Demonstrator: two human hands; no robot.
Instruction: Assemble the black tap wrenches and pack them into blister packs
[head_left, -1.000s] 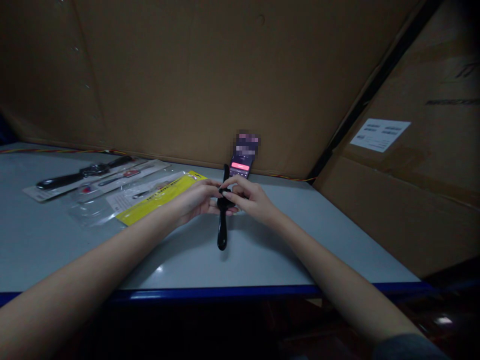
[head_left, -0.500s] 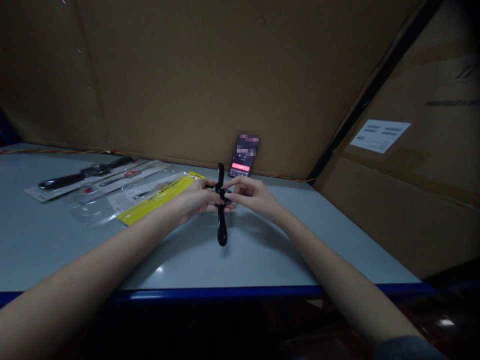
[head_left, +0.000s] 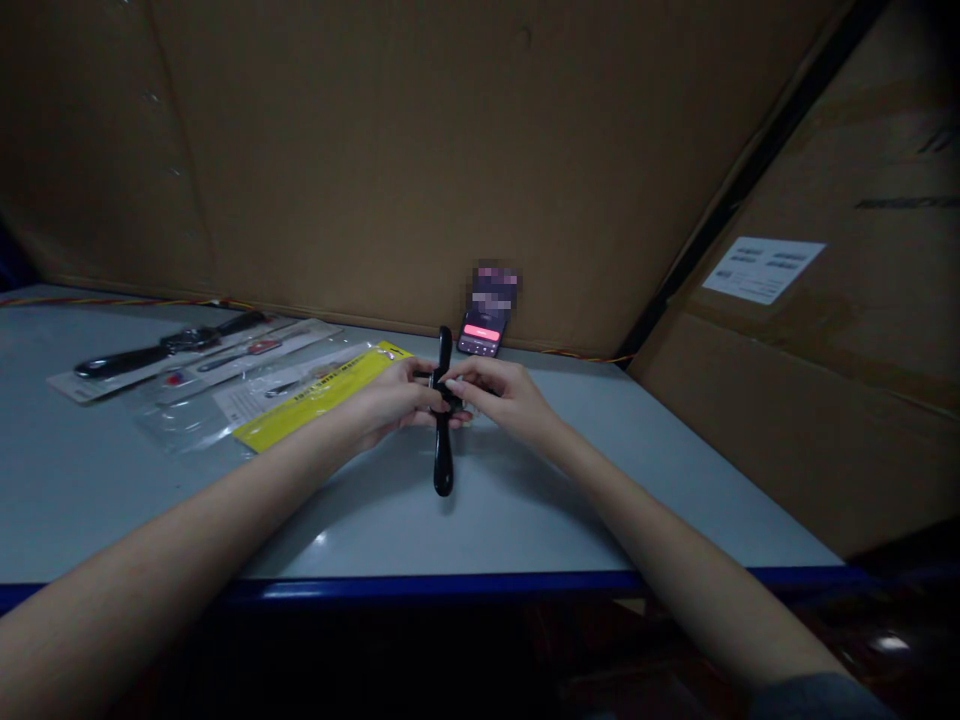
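- I see a grey table [head_left: 525, 520] with a blue edge, cardboard walls [head_left: 375, 150] behind it, and a phone [head_left: 484, 325] leaning there.
- Clear packs [head_left: 187, 350] at the left contain tools.
- The left hand [head_left: 390, 400] and the right hand [head_left: 506, 395] pinch the black strap [head_left: 442, 460] at its middle, over the table centre.

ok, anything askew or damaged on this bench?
Nothing spilled or damaged. Left hand and right hand pinch a slim black strap-like object over the grey table. Clear plastic sleeves and a yellow card lie overlapping at left; a dark phone leans on the brown cardboard wall.
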